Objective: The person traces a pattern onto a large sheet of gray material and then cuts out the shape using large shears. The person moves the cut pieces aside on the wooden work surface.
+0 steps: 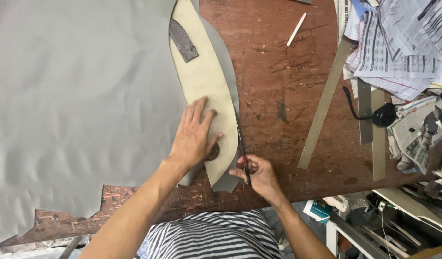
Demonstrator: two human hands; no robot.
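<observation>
My left hand (193, 133) lies flat, fingers spread, on a beige curved card pattern (201, 72) that rests on a large sheet of grey material (77, 105). My right hand (259, 175) grips dark scissors (241, 141), whose blades point away from me along the pattern's right edge, in a narrow grey strip (229, 62) of the sheet. A small round dark weight (213, 152) sits on the pattern by my left thumb. A dark flat bar (183, 39) lies across the pattern's far end.
The worn brown wooden table (288, 96) carries a white chalk stick (296, 29), a long metal ruler (324, 103), two more flat strips (372, 129), a black corded object (384, 115) and piled newspapers (398, 43) at the right. Shelves with clutter (403, 220) stand below right.
</observation>
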